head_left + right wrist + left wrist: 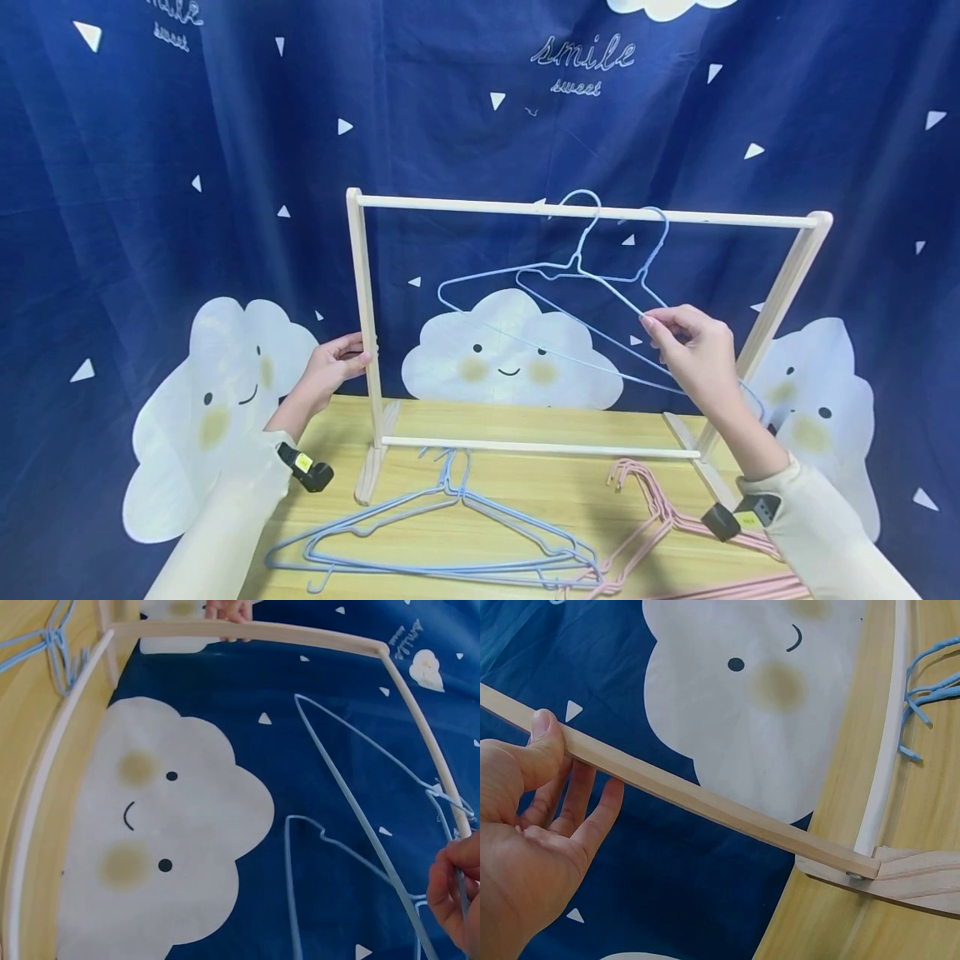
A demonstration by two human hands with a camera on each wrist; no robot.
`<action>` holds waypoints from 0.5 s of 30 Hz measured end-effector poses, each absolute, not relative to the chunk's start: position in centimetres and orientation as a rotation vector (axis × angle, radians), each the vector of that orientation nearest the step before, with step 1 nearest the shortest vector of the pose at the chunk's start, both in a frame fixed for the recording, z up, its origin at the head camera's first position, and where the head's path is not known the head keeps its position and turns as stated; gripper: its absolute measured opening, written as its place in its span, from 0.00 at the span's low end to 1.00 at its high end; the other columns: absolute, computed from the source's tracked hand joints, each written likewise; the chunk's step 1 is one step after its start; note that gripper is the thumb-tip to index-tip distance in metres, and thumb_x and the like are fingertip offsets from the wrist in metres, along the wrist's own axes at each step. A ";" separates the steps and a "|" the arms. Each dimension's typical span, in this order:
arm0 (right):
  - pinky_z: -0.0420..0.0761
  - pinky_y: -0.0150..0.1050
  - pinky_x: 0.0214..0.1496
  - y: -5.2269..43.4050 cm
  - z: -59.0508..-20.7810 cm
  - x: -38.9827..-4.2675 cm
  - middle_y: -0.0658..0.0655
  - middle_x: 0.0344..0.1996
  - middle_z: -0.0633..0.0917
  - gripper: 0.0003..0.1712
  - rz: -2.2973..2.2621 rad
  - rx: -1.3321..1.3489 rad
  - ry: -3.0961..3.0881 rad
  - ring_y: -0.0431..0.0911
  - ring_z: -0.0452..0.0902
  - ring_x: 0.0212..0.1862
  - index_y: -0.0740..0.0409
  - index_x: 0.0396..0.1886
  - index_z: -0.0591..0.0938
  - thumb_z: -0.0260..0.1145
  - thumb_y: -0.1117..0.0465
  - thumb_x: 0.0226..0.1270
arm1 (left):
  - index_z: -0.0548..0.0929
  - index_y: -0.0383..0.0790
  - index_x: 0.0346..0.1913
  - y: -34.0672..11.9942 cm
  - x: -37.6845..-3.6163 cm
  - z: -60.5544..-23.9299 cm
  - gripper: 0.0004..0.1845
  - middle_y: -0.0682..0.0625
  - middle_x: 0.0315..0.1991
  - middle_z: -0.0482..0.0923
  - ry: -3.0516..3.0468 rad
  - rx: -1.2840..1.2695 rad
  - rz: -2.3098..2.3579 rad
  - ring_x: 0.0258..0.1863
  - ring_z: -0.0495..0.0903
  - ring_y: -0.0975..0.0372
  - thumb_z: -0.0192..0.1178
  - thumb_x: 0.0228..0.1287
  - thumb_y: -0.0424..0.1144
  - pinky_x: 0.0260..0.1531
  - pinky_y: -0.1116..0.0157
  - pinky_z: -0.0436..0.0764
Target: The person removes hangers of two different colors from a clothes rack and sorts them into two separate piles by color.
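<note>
A wooden garment rack has a pale top bar (465, 205). My left hand (333, 367) holds its left post (364, 283), thumb on one side and fingers on the other in the left wrist view. With thumb and fingertips, my right hand (697, 350) pinches the sloping shoulder of a blue hanger (480, 275), whose hook lies over the top bar. Just right of it, a second blue hanger (657, 243) hangs from the same bar, partly hidden behind my right hand. Both hangers also show in the right wrist view, beside the right hand (456, 889).
Several blue hangers (390, 504) lie overlapping on the wooden table (337, 425) before the rack. Pink hangers (651, 492) lie to their right, partly under my right forearm. A lower rail (540, 447) joins the rack's feet. Behind hangs a dark blue curtain (450, 83) with clouds.
</note>
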State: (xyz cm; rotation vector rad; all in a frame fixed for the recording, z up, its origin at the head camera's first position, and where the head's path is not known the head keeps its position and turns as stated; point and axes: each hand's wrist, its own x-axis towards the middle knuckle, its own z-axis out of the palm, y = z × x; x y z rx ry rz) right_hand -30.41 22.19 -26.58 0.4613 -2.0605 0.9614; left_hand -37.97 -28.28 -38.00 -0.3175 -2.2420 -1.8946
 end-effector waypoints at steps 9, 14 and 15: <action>0.73 0.19 0.22 22.2 -25.5 -30.2 0.33 0.20 0.78 0.05 0.985 0.442 -2.010 0.29 0.74 0.17 0.67 0.36 0.89 0.71 0.67 0.68 | 0.68 0.23 0.71 -28.1 -37.9 -37.8 0.29 0.66 0.39 0.81 -2.230 -0.317 -1.913 0.40 0.84 0.76 0.62 0.72 0.31 0.46 0.76 0.84; 0.73 0.20 0.20 22.1 -26.1 -29.8 0.38 0.20 0.79 0.04 0.978 0.502 -2.037 0.32 0.75 0.18 0.65 0.36 0.89 0.71 0.67 0.68 | 0.67 0.23 0.71 -28.1 -37.8 -37.8 0.29 0.65 0.40 0.81 -2.234 -0.322 -1.909 0.40 0.83 0.76 0.62 0.73 0.32 0.47 0.76 0.84; 0.73 0.21 0.20 22.0 -26.3 -29.7 0.40 0.20 0.80 0.04 0.978 0.515 -2.043 0.32 0.75 0.19 0.65 0.36 0.89 0.70 0.68 0.68 | 0.67 0.23 0.71 -28.1 -37.8 -37.9 0.29 0.65 0.40 0.81 -2.232 -0.323 -1.911 0.40 0.83 0.76 0.62 0.73 0.32 0.47 0.76 0.84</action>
